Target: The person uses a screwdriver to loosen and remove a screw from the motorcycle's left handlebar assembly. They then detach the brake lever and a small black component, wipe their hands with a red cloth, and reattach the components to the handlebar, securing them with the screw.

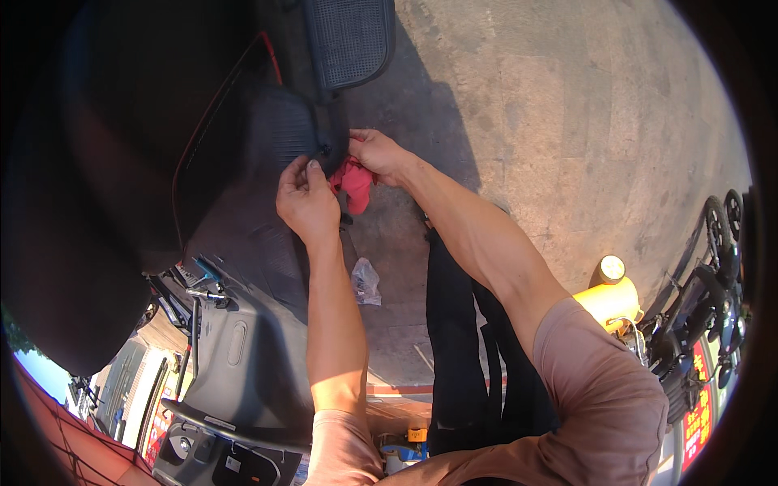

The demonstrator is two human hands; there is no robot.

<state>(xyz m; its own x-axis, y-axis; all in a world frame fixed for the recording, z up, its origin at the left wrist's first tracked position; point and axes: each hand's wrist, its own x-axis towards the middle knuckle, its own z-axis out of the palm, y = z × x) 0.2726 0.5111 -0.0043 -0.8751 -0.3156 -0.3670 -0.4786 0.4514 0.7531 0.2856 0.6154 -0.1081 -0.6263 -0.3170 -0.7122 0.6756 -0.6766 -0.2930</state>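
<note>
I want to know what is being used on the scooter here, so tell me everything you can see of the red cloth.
The red cloth is a small, soft, crumpled rag, pinkish-red in the sunlight. It hangs bunched from the right hand, whose fingers grip its upper part, beside the edge of the dark scooter footboard. Its lower folds dangle free above the concrete ground. The left hand is close beside it; contact is unclear.

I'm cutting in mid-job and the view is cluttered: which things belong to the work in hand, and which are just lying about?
In the job:
- left hand, pinching at the scooter's dark side edge
- right hand, holding the red rag
- scooter footboard mat

Lying about:
- crumpled clear plastic bag on the pavement
- yellow scooter
- parked bikes at right
</note>
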